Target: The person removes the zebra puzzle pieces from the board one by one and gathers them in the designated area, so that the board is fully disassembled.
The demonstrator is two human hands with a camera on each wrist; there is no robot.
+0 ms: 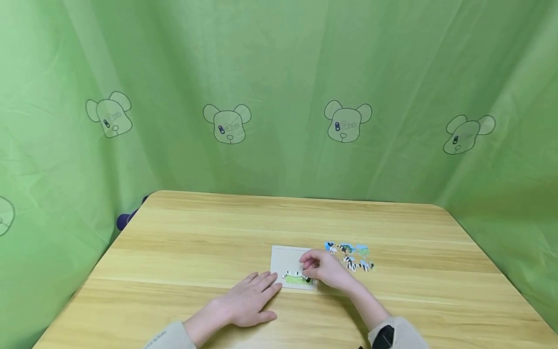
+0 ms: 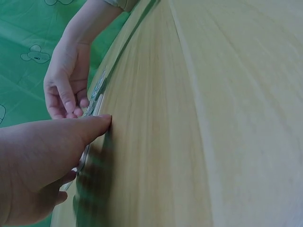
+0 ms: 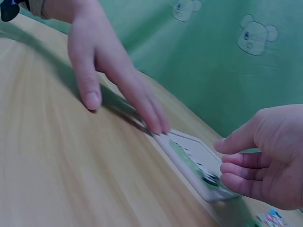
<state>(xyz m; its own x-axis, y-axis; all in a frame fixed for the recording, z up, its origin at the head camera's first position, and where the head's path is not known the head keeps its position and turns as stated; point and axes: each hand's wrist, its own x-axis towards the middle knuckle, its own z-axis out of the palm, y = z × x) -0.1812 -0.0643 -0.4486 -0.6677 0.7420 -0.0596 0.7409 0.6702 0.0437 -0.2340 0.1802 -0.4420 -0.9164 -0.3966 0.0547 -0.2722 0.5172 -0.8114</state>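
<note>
A pale puzzle board [image 1: 282, 258] lies on the table, with several zebra-and-grass puzzle pieces [image 1: 295, 279] set along its near side. My left hand [image 1: 253, 298] lies flat, fingers spread, with its fingertips at the board's left edge. Over the board's right part hovers my right hand [image 1: 328, 270], fingers loosely bent. In the right wrist view a gap shows between thumb and fingers of the right hand [image 3: 265, 156], and no piece is visible there. Black-and-white zebra art [image 3: 209, 178] sits on the board just beside those fingertips.
Several loose puzzle pieces [image 1: 362, 250], with blue, green and striped prints, lie to the right of the board. The wooden table [image 1: 196, 232] runs back to a green curtain [image 1: 279, 165] with bear-head outlines. A purple object [image 1: 124, 221] shows beyond the table's left edge.
</note>
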